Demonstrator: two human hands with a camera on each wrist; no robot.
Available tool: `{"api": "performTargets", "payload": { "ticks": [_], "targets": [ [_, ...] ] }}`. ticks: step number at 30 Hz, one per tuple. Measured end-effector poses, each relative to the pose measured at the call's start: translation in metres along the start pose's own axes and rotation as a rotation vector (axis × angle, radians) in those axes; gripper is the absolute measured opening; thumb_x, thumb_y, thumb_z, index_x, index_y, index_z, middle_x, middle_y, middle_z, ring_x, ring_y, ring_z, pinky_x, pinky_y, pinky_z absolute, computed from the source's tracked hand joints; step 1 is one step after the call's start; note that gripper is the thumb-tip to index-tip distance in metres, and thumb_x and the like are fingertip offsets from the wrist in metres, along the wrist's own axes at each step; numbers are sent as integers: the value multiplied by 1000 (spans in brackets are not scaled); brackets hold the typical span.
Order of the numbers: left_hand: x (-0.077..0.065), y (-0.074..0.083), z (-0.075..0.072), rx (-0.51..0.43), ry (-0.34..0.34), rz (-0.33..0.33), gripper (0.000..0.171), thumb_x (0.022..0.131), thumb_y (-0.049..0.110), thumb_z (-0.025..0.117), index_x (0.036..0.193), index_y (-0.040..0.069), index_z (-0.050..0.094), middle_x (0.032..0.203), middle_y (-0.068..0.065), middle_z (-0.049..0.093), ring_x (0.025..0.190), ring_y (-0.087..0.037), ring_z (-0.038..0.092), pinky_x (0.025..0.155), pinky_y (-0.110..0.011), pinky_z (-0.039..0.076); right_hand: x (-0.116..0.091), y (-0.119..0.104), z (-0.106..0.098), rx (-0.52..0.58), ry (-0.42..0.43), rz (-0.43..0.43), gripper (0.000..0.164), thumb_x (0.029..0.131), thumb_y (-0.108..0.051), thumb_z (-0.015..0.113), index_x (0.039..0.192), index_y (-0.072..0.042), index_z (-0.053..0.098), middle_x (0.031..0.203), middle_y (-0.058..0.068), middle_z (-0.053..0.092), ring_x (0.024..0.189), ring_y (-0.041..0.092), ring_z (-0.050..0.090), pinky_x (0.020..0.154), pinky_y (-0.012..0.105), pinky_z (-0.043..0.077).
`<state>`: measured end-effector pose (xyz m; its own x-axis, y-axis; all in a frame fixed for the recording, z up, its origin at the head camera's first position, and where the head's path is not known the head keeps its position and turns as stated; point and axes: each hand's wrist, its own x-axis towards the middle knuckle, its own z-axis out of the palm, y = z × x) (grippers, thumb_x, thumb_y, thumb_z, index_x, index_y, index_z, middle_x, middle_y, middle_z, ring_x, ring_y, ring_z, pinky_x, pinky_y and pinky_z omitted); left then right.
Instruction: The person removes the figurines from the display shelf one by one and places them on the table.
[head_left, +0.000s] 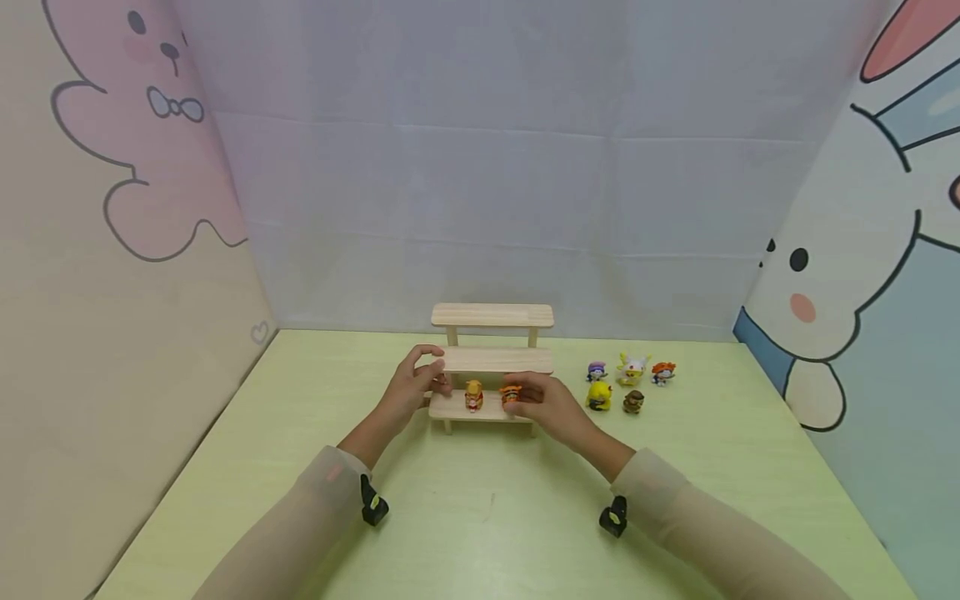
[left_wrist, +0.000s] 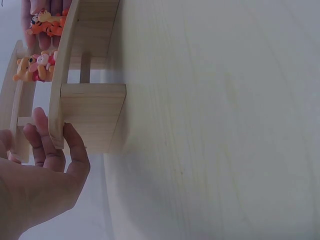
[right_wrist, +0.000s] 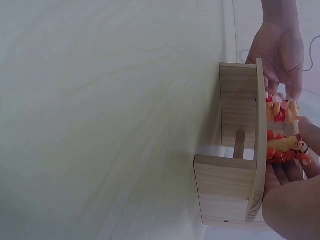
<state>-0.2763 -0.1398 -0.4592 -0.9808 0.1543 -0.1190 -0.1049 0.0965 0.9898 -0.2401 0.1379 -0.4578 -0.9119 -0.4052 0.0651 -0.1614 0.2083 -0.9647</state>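
A three-tier wooden display shelf [head_left: 491, 314] stands on the table. At its left end my left hand [head_left: 411, 385] holds the end of the lowest board, with fingers above and below it in the left wrist view. On that board stands a yellow bear figurine [head_left: 474, 396] in red, a small pink figure at its front. To its right is an orange tiger figurine [head_left: 510, 394], upright on the board. My right hand [head_left: 551, 406] pinches the tiger between thumb and fingers, as the right wrist view [right_wrist: 287, 150] shows.
Several small figurines stand on the table right of the shelf: a purple-hatted one [head_left: 596, 372], a white-and-yellow one [head_left: 632, 368], a red-haired one [head_left: 663, 373], a yellow one [head_left: 598, 396] and a brown one [head_left: 633, 402]. A pale curtain [head_left: 510, 192] hangs behind.
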Motion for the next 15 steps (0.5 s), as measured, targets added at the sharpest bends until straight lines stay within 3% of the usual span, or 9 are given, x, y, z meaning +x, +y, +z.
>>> {"api": "performTargets", "payload": {
  "ticks": [7,15],
  "targets": [
    [3,-3,0,-4,-4,0,36,109,33,55,141,16,48,91,-3,69,84,-20,72,75,-41,52,4,5,0,-48,13,-17,38,96,-8,73,133,-1,66,128,15,67,120,30,67,92,31,56],
    [4,-5,0,-16,-8,-1,38,109,31,55,142,13,46,91,-4,69,83,-20,72,74,-41,53,2,2,0,-55,38,-1,42,95,-11,75,134,0,65,125,16,70,116,30,69,88,32,57]
  ]
}}
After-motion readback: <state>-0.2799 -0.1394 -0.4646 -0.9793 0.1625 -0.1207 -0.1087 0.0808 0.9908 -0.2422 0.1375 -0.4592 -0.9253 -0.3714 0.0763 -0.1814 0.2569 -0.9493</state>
